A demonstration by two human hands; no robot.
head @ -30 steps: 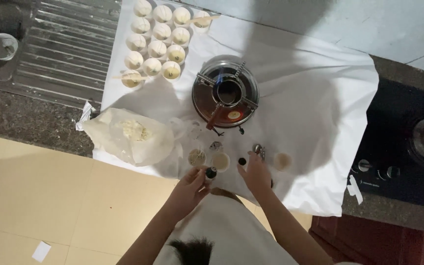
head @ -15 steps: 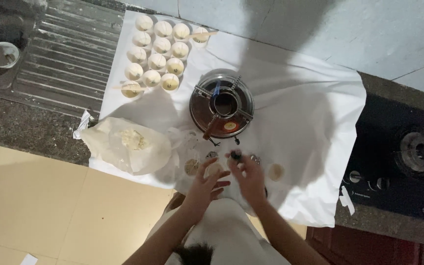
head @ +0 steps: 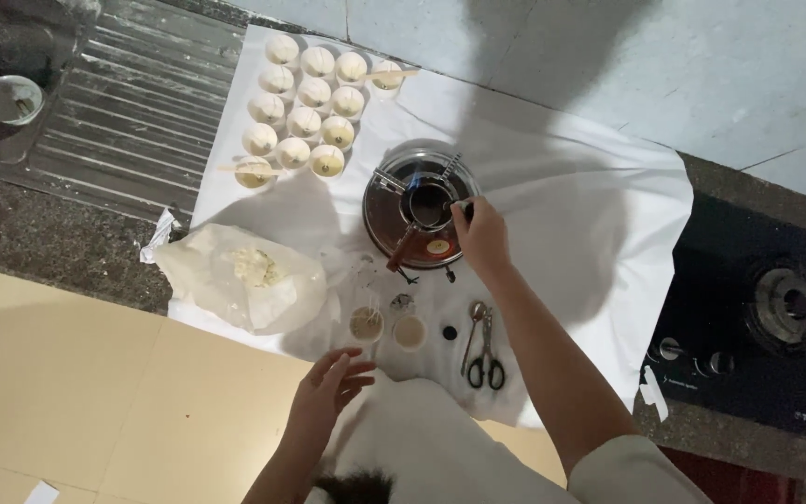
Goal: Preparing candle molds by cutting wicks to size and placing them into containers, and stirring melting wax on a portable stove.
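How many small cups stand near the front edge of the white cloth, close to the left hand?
2: one cup sits just above the left hand; the other cup stands to its right, beside a small dark cap.

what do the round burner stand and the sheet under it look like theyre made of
The round burner stand looks like polished metal, probably stainless steel: its rim is shiny and reflective. The right hand reaches over it. The sheet looks like thin white cloth, or possibly paper: it is matte, creased, and hangs over the counter edge.
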